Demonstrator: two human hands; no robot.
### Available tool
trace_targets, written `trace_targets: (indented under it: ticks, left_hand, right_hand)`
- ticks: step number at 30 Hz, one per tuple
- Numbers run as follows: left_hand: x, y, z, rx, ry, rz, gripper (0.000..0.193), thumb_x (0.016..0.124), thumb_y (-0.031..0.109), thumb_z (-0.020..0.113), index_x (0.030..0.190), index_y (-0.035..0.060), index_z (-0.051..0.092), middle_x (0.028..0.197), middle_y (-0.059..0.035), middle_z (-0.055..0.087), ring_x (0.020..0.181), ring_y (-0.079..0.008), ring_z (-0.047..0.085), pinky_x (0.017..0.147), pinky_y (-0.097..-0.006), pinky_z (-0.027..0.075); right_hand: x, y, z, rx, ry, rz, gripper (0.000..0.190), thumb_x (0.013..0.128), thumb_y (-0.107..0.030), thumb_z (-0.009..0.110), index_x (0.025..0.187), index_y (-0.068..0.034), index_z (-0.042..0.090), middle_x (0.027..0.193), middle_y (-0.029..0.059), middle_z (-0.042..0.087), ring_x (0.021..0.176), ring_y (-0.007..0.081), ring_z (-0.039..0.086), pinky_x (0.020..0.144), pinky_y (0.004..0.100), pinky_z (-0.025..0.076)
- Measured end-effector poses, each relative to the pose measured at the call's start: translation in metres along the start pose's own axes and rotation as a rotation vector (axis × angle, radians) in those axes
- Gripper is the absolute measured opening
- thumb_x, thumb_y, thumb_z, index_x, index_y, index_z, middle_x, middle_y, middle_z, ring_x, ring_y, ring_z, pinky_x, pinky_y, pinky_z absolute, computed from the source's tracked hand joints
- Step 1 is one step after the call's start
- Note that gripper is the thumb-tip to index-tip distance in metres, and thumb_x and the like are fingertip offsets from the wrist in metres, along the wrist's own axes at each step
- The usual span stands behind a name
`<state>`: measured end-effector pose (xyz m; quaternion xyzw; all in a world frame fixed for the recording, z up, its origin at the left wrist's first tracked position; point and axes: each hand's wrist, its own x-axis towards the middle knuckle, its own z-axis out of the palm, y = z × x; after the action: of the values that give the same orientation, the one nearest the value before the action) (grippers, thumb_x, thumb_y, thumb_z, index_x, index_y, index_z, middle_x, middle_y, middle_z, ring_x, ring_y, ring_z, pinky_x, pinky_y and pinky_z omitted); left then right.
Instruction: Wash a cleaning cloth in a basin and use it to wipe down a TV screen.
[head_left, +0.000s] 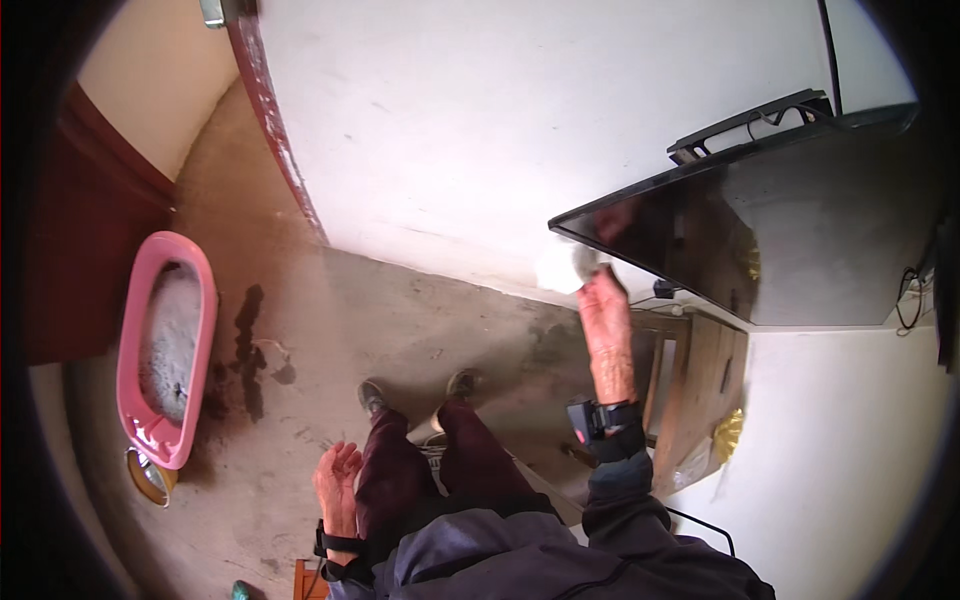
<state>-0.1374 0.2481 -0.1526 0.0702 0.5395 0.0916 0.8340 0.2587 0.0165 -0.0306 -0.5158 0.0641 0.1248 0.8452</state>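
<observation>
My right hand (602, 300) reaches out to the lower corner of a wall-mounted flat-screen television (810, 225). It grips a white cloth or paper (559, 268), blurred and bright, just below the screen's edge. The hand's reflection shows faintly in the dark glass. My left hand (339, 472) hangs low beside my left thigh, palm partly turned up, fingers loosely curled, with nothing in it. Both wrists wear black straps, and the right one carries a small device.
A pink plastic tub (202, 352) with foamy water stands at the left, with a yellowish basin (146, 480) by its lower end. Wet patches mark the concrete floor (315, 322). A wooden cabinet (697, 390) stands below the television. Cables hang near the wall.
</observation>
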Motion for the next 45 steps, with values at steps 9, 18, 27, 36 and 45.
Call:
trace_targets:
  ticks: [9,18,27,36,45]
  left_hand:
    - [-0.068,-0.029,0.187,0.376,-0.648,0.009,0.059,0.090,0.035,0.053,0.133,-0.0009,0.033,0.116,-0.0188,0.053,0.101,-0.0258,0.057,0.086,-0.0384,0.047]
    - [-0.062,-0.059,0.226,0.306,-0.534,-0.116,0.032,0.090,0.017,0.056,0.114,-0.0035,0.054,0.105,-0.0077,0.061,0.094,-0.0144,0.057,0.082,-0.0285,0.047]
    - [-0.045,-0.023,0.294,0.582,-0.507,0.427,0.040,0.089,0.019,0.055,0.121,-0.0043,0.045,0.104,-0.0129,0.059,0.096,-0.0196,0.056,0.086,-0.0296,0.042]
    - [-0.027,0.010,0.428,0.493,-1.112,0.723,0.022,0.077,0.005,0.068,0.097,-0.0015,0.061,0.095,-0.0145,0.063,0.084,-0.0200,0.061,0.074,-0.0272,0.047]
    - [-0.067,0.007,0.521,0.432,-1.692,0.755,0.020,0.065,0.002,0.066,0.084,-0.0025,0.061,0.081,-0.0149,0.058,0.076,-0.0267,0.057,0.068,-0.0340,0.045]
  right_hand:
    - [-0.125,0.030,0.070,-0.726,-0.110,0.045,0.017,0.088,0.000,0.051,0.103,0.004,0.058,0.099,0.0089,0.061,0.087,0.0193,0.062,0.077,0.0306,0.050]
    - [-0.157,0.020,0.061,-1.409,-0.536,-0.422,0.024,0.077,0.003,0.063,0.100,-0.003,0.062,0.102,0.0126,0.061,0.098,0.0300,0.059,0.080,0.0361,0.046]
    - [-0.122,0.021,0.050,-0.861,-0.108,0.011,0.020,0.085,-0.006,0.061,0.103,0.001,0.060,0.102,0.0117,0.063,0.093,0.0198,0.061,0.080,0.0287,0.047]
    - [-0.106,0.036,-0.015,-0.960,-0.038,0.641,0.023,0.088,-0.016,0.057,0.104,0.001,0.060,0.088,0.0093,0.066,0.081,0.0123,0.063,0.072,0.0247,0.051]
    - [-0.109,0.055,-0.031,-0.813,-0.103,0.746,0.027,0.090,-0.021,0.055,0.106,0.000,0.059,0.091,0.0123,0.065,0.084,0.0165,0.064,0.072,0.0278,0.053]
